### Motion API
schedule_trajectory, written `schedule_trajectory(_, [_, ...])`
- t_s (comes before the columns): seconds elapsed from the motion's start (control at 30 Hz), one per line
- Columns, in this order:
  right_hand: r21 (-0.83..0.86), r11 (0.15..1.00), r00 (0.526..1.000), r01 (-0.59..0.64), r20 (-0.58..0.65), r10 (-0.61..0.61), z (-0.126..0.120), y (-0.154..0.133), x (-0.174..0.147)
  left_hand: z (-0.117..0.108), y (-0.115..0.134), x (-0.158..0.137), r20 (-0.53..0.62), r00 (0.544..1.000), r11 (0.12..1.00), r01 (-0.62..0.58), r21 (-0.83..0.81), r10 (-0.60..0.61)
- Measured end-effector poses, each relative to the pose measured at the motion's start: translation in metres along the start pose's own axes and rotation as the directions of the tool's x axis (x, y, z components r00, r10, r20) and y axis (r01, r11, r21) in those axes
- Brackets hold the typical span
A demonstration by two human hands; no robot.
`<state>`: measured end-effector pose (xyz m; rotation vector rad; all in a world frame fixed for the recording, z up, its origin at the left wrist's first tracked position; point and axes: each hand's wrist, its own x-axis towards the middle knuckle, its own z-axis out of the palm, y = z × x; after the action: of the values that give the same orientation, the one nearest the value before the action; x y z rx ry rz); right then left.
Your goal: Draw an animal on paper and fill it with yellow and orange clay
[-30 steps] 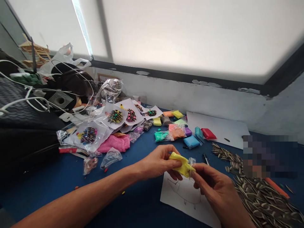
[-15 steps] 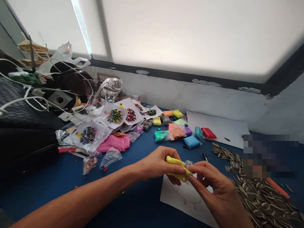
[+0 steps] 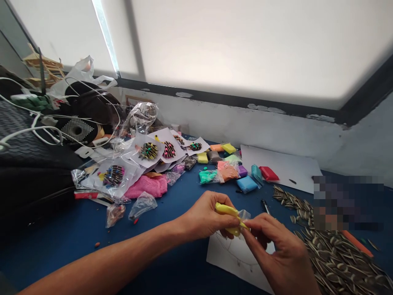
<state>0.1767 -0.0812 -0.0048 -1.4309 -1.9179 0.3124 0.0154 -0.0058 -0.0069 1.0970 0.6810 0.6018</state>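
Note:
My left hand [image 3: 208, 215] is closed round a lump of soft yellow modelling clay [image 3: 226, 209], which sits in a clear plastic wrapper [image 3: 245, 214]. At the right end of the lump, my right hand [image 3: 278, 246] pinches a narrow tip of the clay between thumb and forefinger. Both hands are above a white sheet [image 3: 225, 256] with a curved pencil outline and small legs drawn on it. The right hand and forearm cover part of that sheet. A heap of striped sunflower seeds [image 3: 340, 258] lies to the right of my right hand.
Wrapped clay blocks, among them a blue one [image 3: 247, 184] and a red one [image 3: 269, 173], lie beyond my hands. A pen [image 3: 265, 206] rests near the seeds. Seed-covered figures on paper [image 3: 168, 149], a pink cloth [image 3: 147, 186] and a black bag [image 3: 33, 184] are at left.
My right hand has shifted slightly down, and the yellow tip it pinches looks thinner and more drawn out. The left hand keeps its hold on the clay.

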Motion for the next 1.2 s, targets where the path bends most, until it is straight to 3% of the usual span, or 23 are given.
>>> schedule_trajectory(0.27, [0.14, 0.985, 0.993, -0.104, -0.047, 0.112, -0.008, -0.001, 0.001, -0.003, 0.002, 0.002, -0.077, 0.995, 0.997, -0.05, 0.065, 0.055])
schedule_trajectory(0.3, [0.277, 0.942, 0.978, -0.191, -0.025, 0.206, -0.012, -0.001, 0.004, -0.006, 0.004, 0.002, -0.085, 0.995, 0.996, -0.048, 0.07, 0.054])
schedule_trajectory(0.37, [0.548, 0.802, 0.957, -0.238, -0.009, 0.291, -0.021, -0.001, 0.008, -0.01, 0.008, 0.001, -0.073, 0.997, 0.997, -0.035, 0.069, 0.04])
schedule_trajectory(0.43, [0.608, 0.743, 0.936, -0.28, 0.001, 0.352, -0.027, -0.001, 0.012, -0.013, 0.012, 0.0, -0.034, 0.999, 0.998, -0.036, 0.049, 0.038])
schedule_trajectory(0.63, [0.454, 0.779, 0.9, -0.433, 0.168, 0.403, -0.021, 0.008, 0.006, -0.014, 0.013, -0.001, 0.02, 0.999, 0.998, -0.046, -0.05, 0.047])
schedule_trajectory(0.73, [0.279, 0.854, 0.898, -0.44, 0.153, 0.412, -0.019, 0.011, 0.004, -0.012, 0.013, -0.001, 0.005, 0.999, 0.997, -0.033, -0.07, 0.033])
schedule_trajectory(0.83, [0.098, 0.914, 0.918, -0.393, 0.105, 0.383, -0.019, 0.009, 0.004, -0.009, 0.012, -0.002, -0.022, 1.0, 0.998, -0.023, -0.051, 0.022])
schedule_trajectory(0.93, [0.056, 0.95, 0.943, -0.308, 0.146, 0.298, -0.017, 0.005, 0.004, -0.009, 0.012, -0.003, -0.034, 0.999, 0.999, 0.001, 0.046, 0.0])
schedule_trajectory(1.0, [0.069, 0.965, 0.958, -0.253, 0.155, 0.24, -0.014, 0.003, 0.004, -0.011, 0.014, -0.005, 0.009, 1.0, 0.992, 0.016, 0.125, -0.018])
schedule_trajectory(1.1, [0.078, 0.981, 0.968, -0.179, 0.194, 0.161, -0.01, -0.001, 0.004, -0.015, 0.019, -0.007, 0.161, 0.987, 0.971, -0.028, 0.239, -0.011])
schedule_trajectory(1.2, [0.074, 0.99, 0.968, -0.124, 0.226, 0.104, -0.008, -0.003, 0.003, -0.016, 0.022, -0.009, 0.173, 0.985, 0.944, -0.07, 0.322, 0.014])
